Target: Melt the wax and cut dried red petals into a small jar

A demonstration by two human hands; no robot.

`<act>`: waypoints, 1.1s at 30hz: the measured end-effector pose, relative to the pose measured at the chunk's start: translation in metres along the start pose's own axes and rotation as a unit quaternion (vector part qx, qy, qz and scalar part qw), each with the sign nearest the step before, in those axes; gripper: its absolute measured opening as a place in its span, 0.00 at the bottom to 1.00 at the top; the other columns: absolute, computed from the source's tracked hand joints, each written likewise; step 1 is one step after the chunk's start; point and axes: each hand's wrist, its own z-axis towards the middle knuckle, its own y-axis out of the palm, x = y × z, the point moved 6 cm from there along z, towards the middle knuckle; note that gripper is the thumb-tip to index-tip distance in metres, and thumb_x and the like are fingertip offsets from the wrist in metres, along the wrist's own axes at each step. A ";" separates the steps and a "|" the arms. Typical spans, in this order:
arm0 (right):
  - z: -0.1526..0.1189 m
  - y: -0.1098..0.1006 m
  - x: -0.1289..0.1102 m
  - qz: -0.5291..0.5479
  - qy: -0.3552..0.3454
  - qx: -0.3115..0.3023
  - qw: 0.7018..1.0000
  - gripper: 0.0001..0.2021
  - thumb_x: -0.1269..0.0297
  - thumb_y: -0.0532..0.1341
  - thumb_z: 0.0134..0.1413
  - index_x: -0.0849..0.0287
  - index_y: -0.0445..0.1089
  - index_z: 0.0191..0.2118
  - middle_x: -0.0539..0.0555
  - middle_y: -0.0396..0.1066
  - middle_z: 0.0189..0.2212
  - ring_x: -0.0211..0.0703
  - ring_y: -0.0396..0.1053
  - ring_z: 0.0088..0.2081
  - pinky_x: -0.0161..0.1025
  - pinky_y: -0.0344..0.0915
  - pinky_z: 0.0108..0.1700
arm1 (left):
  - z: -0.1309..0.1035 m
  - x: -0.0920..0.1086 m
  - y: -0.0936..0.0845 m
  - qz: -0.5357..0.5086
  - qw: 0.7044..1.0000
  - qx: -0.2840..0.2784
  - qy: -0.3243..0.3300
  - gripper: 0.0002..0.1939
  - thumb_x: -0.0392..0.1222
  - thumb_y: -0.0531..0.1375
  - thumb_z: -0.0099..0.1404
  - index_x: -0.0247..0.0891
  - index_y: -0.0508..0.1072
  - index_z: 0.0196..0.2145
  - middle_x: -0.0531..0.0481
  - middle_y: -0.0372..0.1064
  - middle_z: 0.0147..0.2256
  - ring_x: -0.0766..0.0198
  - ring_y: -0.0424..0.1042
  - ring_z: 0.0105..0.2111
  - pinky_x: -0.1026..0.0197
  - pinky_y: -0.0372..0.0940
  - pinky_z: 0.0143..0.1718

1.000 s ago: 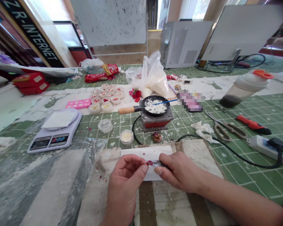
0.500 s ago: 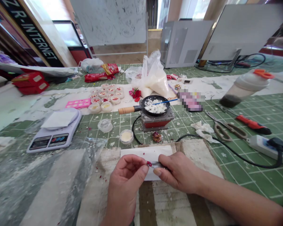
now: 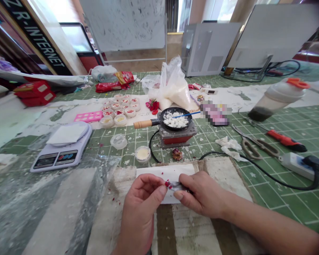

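Pinching dark-red petal bits (image 3: 168,184) between thumb and forefinger, the left hand (image 3: 140,205) is holding them above the white rectangular paper (image 3: 149,172); the right hand (image 3: 207,195) is clamping a small grey metal tool (image 3: 176,185) at them, apparently snipping. Its blade gap is staying unreadable. Such close work is calling for steady fingertips. Past the paper's far edge, a round pale-filled pot (image 3: 143,154), a dried reddish flower cluster (image 3: 177,154) and a black cable (image 3: 214,152) are narrowing the room on the green gridded tabletop (image 3: 134,139).

My left hand (image 3: 140,205) and right hand (image 3: 202,194) are bare. Right forearm (image 3: 257,217) also bare. Thumbnails look short. Dark patch at forearm's far end, unclear if sleeve.
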 end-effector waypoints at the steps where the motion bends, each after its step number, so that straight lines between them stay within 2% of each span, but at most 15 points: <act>1: 0.000 0.000 0.000 -0.001 0.000 -0.001 1.000 0.19 0.50 0.42 0.59 0.59 0.58 0.29 0.49 0.63 0.18 0.34 0.52 0.19 0.35 0.40 0.24 | 0.000 0.000 0.000 -0.001 1.000 -0.002 -0.003 0.09 0.32 0.65 0.49 0.37 0.69 0.28 0.56 0.70 0.27 0.73 0.67 0.27 0.71 0.64 0.31; 15: 0.000 0.000 -0.001 -0.012 -0.008 -0.011 1.000 0.21 0.51 0.38 0.61 0.59 0.59 0.29 0.50 0.63 0.19 0.35 0.55 0.20 0.35 0.41 0.24 | 0.000 0.000 0.003 -0.015 1.000 -0.014 -0.012 0.09 0.31 0.64 0.50 0.37 0.69 0.29 0.55 0.69 0.26 0.72 0.67 0.27 0.69 0.63 0.31; 23: -0.001 -0.003 -0.002 0.005 0.000 -0.002 1.000 0.19 0.51 0.41 0.59 0.59 0.59 0.29 0.50 0.63 0.19 0.35 0.55 0.20 0.35 0.42 0.24 | 0.000 0.003 0.000 -0.004 1.000 0.012 0.009 0.09 0.32 0.65 0.48 0.36 0.69 0.28 0.55 0.69 0.26 0.72 0.67 0.26 0.70 0.63 0.29; 33: -0.001 -0.001 -0.001 0.005 -0.009 -0.003 1.000 0.19 0.51 0.42 0.59 0.59 0.59 0.29 0.50 0.63 0.19 0.34 0.55 0.20 0.34 0.42 0.24 | -0.001 0.001 0.001 0.024 1.000 -0.001 0.010 0.09 0.32 0.65 0.48 0.37 0.70 0.28 0.55 0.69 0.27 0.71 0.68 0.28 0.71 0.64 0.31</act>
